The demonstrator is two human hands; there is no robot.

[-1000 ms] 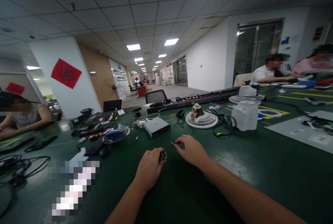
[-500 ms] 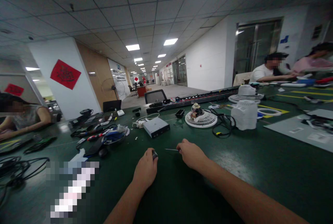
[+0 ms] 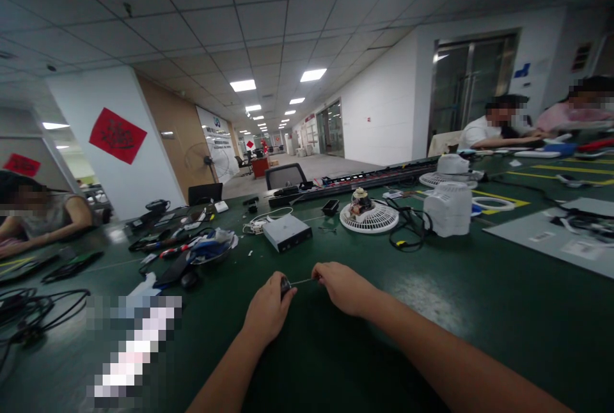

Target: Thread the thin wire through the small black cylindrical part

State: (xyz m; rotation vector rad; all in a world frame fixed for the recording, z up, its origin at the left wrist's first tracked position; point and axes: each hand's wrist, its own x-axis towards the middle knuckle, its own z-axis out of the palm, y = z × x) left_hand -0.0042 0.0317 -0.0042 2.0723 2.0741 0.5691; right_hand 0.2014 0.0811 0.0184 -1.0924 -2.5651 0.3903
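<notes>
My left hand (image 3: 267, 309) is closed around a small dark round part (image 3: 286, 285) with a shiny rim, low over the table. The fingers cover most of it, so its kind cannot be told. From the right, my right hand (image 3: 343, 286) pinches a thin metal rod (image 3: 302, 281). The rod's far end reaches the dark part; whether it is inserted or only touching cannot be seen. Its near end is hidden in my fingers. Beyond both hands lies a silver optical drive (image 3: 288, 229).
A white fan grille with a motor (image 3: 369, 218) stands behind my right hand, beside a black cable (image 3: 407, 234) and a white plastic housing (image 3: 448, 208). Tools and parts (image 3: 206, 247) clutter the left. A small black tray (image 3: 330, 207) sits farther back. Other people sit at both sides.
My right hand has moved left, bringing the rod's end up to the dark part in my left hand. The left hand has stayed nearly in place.
</notes>
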